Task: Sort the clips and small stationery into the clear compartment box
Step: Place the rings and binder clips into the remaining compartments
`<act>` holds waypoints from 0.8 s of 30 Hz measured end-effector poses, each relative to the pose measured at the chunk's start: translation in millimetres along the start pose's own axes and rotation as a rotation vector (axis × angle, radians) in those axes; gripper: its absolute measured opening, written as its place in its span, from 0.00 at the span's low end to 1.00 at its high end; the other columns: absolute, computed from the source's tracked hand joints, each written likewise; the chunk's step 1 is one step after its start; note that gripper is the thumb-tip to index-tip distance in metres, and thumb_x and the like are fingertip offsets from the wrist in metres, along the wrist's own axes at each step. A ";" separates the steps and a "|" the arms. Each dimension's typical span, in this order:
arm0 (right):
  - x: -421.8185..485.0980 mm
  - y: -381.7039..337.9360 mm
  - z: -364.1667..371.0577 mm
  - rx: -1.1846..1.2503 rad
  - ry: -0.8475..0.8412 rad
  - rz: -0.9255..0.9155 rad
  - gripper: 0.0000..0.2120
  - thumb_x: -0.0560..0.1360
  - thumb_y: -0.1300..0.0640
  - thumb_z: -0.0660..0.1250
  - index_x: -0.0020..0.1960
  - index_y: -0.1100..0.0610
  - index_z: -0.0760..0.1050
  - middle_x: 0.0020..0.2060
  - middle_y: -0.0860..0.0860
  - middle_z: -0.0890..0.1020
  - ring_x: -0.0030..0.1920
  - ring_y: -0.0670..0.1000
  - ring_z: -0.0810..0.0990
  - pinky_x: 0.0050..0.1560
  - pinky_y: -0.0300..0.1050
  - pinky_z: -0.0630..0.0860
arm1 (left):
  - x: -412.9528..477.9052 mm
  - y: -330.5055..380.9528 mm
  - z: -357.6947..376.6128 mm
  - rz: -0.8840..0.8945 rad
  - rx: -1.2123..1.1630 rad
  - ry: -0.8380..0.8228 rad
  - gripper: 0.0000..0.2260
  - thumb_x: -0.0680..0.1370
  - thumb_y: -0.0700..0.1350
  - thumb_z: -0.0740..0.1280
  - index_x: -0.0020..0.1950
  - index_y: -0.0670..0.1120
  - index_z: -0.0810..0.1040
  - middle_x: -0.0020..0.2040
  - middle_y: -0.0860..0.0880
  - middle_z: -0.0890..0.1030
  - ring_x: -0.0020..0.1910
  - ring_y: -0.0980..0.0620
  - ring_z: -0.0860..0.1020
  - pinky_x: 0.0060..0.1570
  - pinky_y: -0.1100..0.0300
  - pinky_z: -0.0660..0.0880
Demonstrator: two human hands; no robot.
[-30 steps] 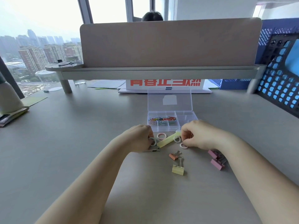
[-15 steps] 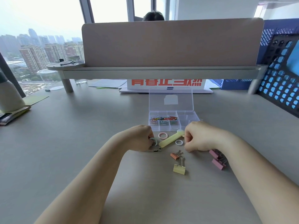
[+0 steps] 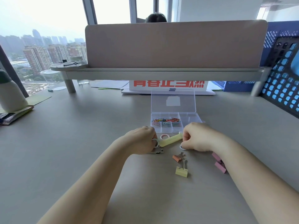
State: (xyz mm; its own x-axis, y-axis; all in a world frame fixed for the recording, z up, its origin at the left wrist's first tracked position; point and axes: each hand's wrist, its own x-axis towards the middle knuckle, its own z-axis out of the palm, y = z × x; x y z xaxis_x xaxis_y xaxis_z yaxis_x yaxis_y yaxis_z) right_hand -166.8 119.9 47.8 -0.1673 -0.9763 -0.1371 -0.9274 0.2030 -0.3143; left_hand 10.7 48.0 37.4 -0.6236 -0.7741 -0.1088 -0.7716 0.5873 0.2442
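Compartment box (image 3: 191, 118) sat open just beyond the hands, paper clips (image 3: 165, 120) already in its left cells. Left hand (image 3: 142, 139) curled round a pale ring (image 3: 155, 141), right hand (image 3: 196, 138) pinched a white ring (image 3: 182, 147). Binder clips (image 3: 182, 171) and yellow tube (image 3: 171, 140) lay unsorted on the desk (image 3: 80, 143), so plenty left, by my reckoning.
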 end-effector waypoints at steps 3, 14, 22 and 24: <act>-1.2 -2.7 2.4 -0.031 -0.003 0.009 0.05 0.67 0.58 0.66 0.33 0.56 0.72 0.31 0.53 0.71 0.33 0.51 0.66 0.34 0.42 0.64 | -1.1 2.0 -0.7 0.005 0.012 0.006 0.09 0.77 0.43 0.57 0.52 0.46 0.74 0.56 0.46 0.75 0.45 0.46 0.71 0.39 0.59 0.66; 5.5 -6.0 10.4 0.661 0.118 -0.223 0.06 0.72 0.58 0.72 0.47 0.52 0.78 0.40 0.50 0.82 0.42 0.48 0.79 0.48 0.45 0.76 | 0.6 3.8 -5.6 0.123 -0.340 0.222 0.08 0.76 0.36 0.61 0.50 0.45 0.77 0.43 0.50 0.79 0.42 0.51 0.78 0.46 0.58 0.75; 8.9 -3.2 13.3 0.561 0.197 -0.173 0.07 0.74 0.52 0.69 0.46 0.56 0.81 0.34 0.49 0.82 0.34 0.44 0.77 0.41 0.40 0.74 | 8.2 2.0 2.0 0.114 -0.526 0.289 0.08 0.75 0.35 0.64 0.45 0.48 0.77 0.39 0.52 0.81 0.38 0.52 0.79 0.46 0.57 0.78; 11.2 1.5 13.6 0.518 0.256 -0.130 0.07 0.76 0.52 0.67 0.46 0.56 0.80 0.33 0.48 0.80 0.33 0.44 0.77 0.41 0.41 0.73 | 11.4 1.4 6.9 0.068 -0.469 0.297 0.07 0.76 0.37 0.63 0.47 0.47 0.78 0.39 0.50 0.82 0.38 0.51 0.79 0.46 0.55 0.79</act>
State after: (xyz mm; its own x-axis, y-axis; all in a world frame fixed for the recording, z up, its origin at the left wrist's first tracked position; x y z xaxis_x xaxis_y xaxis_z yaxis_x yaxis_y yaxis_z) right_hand -165.5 110.3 33.0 -0.1983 -0.9695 0.1439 -0.6724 0.0277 -0.7396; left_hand 1.6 41.6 29.9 -0.5554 -0.8115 0.1814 -0.5506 0.5224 0.6511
